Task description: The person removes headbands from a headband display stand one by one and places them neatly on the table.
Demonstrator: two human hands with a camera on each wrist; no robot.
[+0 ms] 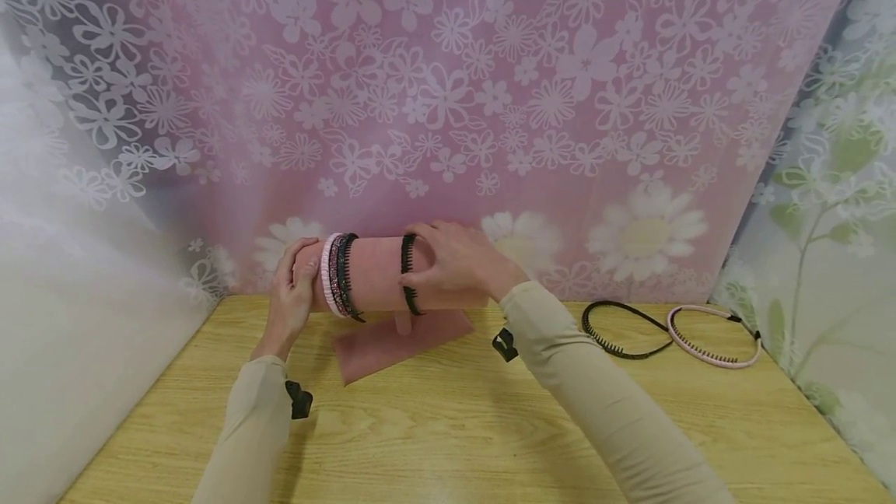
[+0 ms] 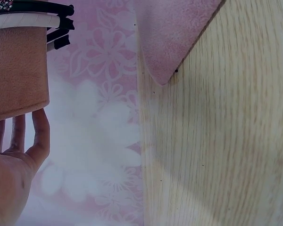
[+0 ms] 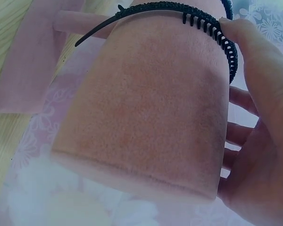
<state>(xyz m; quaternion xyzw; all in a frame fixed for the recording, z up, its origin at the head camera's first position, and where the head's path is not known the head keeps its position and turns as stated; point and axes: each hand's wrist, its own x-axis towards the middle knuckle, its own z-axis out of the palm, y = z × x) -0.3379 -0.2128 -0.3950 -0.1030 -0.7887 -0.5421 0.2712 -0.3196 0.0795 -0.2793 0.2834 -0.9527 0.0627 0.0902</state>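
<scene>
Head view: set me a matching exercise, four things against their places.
1. Left hand
2. Right hand
3. Stand base
4. Loose pink headband

A. Below the roller
B. At the roller's end, beside the grouped headbands
C. On the table, right of the loose black headband
D. At the roller's lone black headband

Pairs: 1-B, 2-D, 3-A, 4-C

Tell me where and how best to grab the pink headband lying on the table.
I'd pinch the pink headband on its near curve, coming from above on the near side: it lies flat, its teeth face inward, and the loose black headband meets its left edge.
</scene>
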